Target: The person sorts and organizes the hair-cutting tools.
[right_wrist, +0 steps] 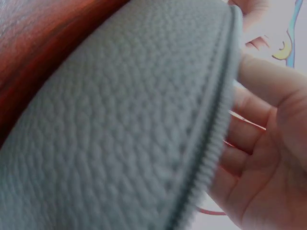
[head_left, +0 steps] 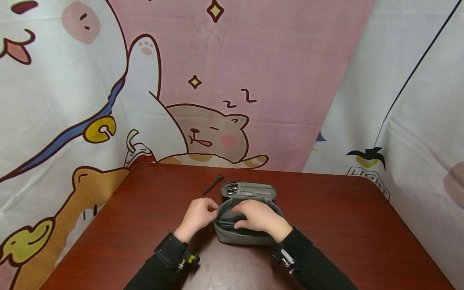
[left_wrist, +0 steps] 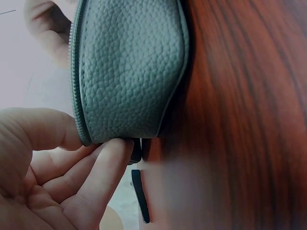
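A grey leather-look zip case [head_left: 246,239] stands unzipped on the table, its lid [head_left: 255,190] folded back. Scissors with metal finger rings [head_left: 231,187] sit in the lid. Dark, narrow items [head_left: 226,223] lie at the left inside the case; their kind is unclear. My left hand [head_left: 198,215] pinches the case's left end, thumb at the zip edge [left_wrist: 76,96] and a finger against the outer wall. My right hand [head_left: 259,217] reaches over the front rim into the case, fingers loosely bent. In the right wrist view, the textured wall [right_wrist: 110,120] hides its fingertips.
A slim black hair clip [head_left: 213,184] lies on the table behind my left hand. The reddish-brown wooden table [head_left: 344,225] reaches to a printed cloth backdrop [head_left: 282,80] with cartoon animals.
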A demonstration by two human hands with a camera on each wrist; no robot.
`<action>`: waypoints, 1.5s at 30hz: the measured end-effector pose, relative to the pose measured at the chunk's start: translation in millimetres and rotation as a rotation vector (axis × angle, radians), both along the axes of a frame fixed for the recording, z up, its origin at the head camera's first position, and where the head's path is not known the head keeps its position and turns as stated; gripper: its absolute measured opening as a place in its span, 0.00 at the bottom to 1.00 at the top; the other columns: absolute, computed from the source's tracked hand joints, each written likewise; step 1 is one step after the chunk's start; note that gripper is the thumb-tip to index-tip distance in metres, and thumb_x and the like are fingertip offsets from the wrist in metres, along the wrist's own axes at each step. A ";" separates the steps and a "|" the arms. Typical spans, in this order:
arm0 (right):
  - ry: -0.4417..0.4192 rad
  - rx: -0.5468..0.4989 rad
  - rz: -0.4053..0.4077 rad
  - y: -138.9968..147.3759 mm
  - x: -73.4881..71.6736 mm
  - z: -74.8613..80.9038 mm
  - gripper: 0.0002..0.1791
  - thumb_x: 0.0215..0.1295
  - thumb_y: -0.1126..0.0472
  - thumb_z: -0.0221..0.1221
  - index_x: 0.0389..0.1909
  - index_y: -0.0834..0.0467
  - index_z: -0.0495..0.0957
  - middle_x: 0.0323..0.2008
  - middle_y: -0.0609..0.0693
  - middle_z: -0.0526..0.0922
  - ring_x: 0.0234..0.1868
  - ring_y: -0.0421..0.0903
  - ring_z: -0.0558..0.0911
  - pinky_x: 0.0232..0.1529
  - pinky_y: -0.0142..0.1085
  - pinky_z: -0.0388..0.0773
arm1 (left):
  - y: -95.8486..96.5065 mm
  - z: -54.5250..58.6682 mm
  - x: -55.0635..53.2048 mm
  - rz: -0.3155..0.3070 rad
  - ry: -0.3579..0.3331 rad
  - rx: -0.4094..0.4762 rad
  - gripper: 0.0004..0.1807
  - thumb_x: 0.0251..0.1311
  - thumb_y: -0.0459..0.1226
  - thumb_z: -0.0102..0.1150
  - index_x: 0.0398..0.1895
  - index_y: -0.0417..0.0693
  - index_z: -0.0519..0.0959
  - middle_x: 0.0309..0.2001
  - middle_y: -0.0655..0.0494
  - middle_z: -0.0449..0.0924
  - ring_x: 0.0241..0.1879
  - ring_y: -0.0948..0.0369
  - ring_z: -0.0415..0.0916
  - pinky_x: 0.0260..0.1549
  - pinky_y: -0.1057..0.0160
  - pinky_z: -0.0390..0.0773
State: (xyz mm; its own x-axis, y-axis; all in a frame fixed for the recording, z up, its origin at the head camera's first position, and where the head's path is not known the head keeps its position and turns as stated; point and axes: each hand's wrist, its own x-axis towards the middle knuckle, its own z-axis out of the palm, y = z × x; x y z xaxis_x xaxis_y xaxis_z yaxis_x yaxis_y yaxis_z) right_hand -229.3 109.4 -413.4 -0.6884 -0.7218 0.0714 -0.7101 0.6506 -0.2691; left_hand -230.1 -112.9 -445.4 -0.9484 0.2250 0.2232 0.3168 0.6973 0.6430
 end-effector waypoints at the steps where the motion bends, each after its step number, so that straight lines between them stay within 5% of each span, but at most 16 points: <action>1: -0.002 -0.005 -0.005 2.1 0.8 1.0 0.22 0.61 0.52 0.69 0.53 0.58 0.83 0.49 0.51 0.84 0.52 0.48 0.81 0.52 0.43 0.77 | 0.0 0.0 0.0 0.000 0.000 0.001 0.04 0.50 0.28 0.67 0.28 0.43 0.87 0.25 0.60 0.81 0.25 0.63 0.75 0.25 0.62 0.75; 18: 0.022 -0.082 -0.163 41.8 7.6 0.7 0.40 0.62 0.44 0.66 0.70 0.59 0.68 0.68 0.60 0.69 0.67 0.60 0.69 0.61 0.58 0.68 | -1.0 -0.1 0.0 0.006 -0.006 0.002 0.04 0.51 0.28 0.66 0.29 0.43 0.87 0.26 0.61 0.82 0.26 0.63 0.76 0.27 0.61 0.76; 25: 0.083 -0.129 -0.234 58.3 5.0 -2.6 0.45 0.58 0.44 0.69 0.71 0.62 0.65 0.70 0.63 0.65 0.68 0.64 0.67 0.61 0.59 0.67 | -0.4 -0.4 0.8 0.010 -0.019 0.007 0.04 0.51 0.28 0.66 0.29 0.44 0.87 0.26 0.60 0.81 0.26 0.63 0.75 0.26 0.61 0.75; 45: 0.049 -0.135 -0.403 93.9 -2.2 -16.0 0.50 0.59 0.51 0.70 0.72 0.73 0.57 0.68 0.73 0.62 0.66 0.69 0.66 0.61 0.60 0.66 | -0.1 0.1 0.9 0.001 -0.020 0.010 0.04 0.51 0.28 0.66 0.29 0.42 0.87 0.26 0.60 0.81 0.25 0.64 0.74 0.25 0.61 0.75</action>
